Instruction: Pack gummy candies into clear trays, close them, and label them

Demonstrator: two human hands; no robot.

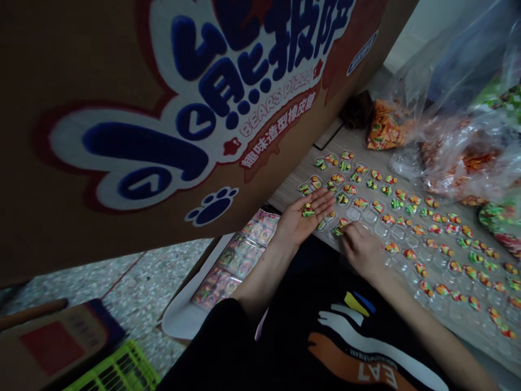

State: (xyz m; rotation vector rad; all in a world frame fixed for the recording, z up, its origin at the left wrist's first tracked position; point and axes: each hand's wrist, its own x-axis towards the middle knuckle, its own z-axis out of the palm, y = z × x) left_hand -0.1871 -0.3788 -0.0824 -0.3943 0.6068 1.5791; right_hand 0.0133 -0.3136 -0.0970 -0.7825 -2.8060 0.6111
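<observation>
My left hand [303, 216] lies palm up and open at the near edge of the table, with a few small green and yellow candy pieces [308, 210] resting on the palm. My right hand [360, 247] is curled just to its right, fingertips pinched at a small coloured piece [338, 231] over a clear plastic blister tray [407, 239]. The tray covers the table and its pockets hold several orange, green and red gummy pieces. Some near pockets look bare.
A large brown cardboard box [163, 119] with blue and white printing stands at the left. Clear plastic bags of candy [459, 141] sit at the back right. Stacked filled packs [240, 255] lie below the table edge. A green crate [118, 372] is on the speckled floor.
</observation>
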